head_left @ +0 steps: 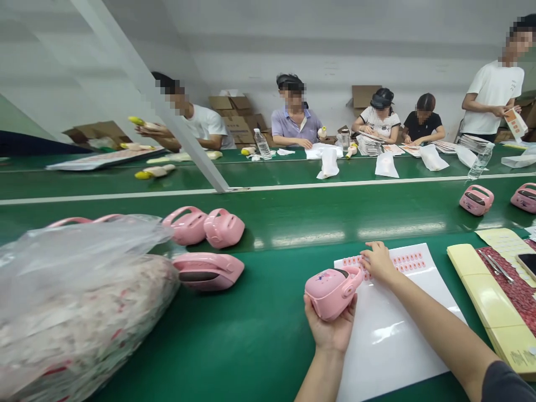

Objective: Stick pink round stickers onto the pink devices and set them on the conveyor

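Note:
My left hand [333,329] is closed around a small pink speaker-like device [329,290] from below. The device has a carry handle, a dark panel and a purplish print on its top. To its right, my right hand [380,262] is over the upper part of a white sticker sheet [389,346], fingers stretched out and slightly bent at the rows of small red-and-white stickers [408,261]. No sticker can be made out in those fingers. The sheet lies on the green table [251,346], partly hidden by my forearms.
At left bulges a big clear plastic bag [84,312] beside several pink devices [209,272]. Yellow card strips [489,307], tweezers [496,265] and a phone [527,265] lie at right. More devices [476,200] stand on the green belt [335,209]. Several people work opposite; a white post [167,111] slants at left.

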Tool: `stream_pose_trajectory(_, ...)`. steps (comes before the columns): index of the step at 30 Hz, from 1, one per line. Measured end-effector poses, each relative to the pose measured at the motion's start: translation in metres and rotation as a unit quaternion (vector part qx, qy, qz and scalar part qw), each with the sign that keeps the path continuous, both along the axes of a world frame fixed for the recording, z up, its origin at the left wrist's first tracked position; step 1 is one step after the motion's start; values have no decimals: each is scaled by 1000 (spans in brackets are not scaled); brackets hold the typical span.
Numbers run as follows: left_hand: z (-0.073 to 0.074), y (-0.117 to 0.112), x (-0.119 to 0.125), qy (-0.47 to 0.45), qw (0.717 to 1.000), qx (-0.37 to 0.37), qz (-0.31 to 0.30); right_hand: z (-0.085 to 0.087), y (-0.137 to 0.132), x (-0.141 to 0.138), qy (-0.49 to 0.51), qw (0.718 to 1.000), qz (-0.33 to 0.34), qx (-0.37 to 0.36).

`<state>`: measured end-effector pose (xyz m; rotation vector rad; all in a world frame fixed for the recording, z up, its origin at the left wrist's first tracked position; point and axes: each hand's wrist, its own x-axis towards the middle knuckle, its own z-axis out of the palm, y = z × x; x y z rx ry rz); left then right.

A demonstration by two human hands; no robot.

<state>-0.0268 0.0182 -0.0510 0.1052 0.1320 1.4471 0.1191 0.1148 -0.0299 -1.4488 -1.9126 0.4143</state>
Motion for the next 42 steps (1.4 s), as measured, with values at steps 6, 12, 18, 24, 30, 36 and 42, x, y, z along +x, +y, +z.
stream_pose_trajectory(6,10,0,8,47,997,-48,48,1,-7,4,57,998,17,-2)
stream_pose_trajectory(12,25,-8,16,220,967,-43,124,28,-24,19,164,986,15,-30)
stream_pose_trajectory(18,27,-15,20,574,780,127,214,83,-72,34,380,892,170,-175)
stream_pose_trajectory(24,21,-11,16,705,576,344,229,92,-93,32,297,926,181,-145)
stream_pose_trajectory(30,22,-13,15,725,537,372,217,86,-96,33,222,957,152,-109)
stream_pose_trajectory(36,20,-13,16,724,526,381,231,81,-99,32,221,960,146,-92)
stream_pose_trajectory(42,21,-14,17,722,521,391,234,82,-99,35,207,961,164,-77)
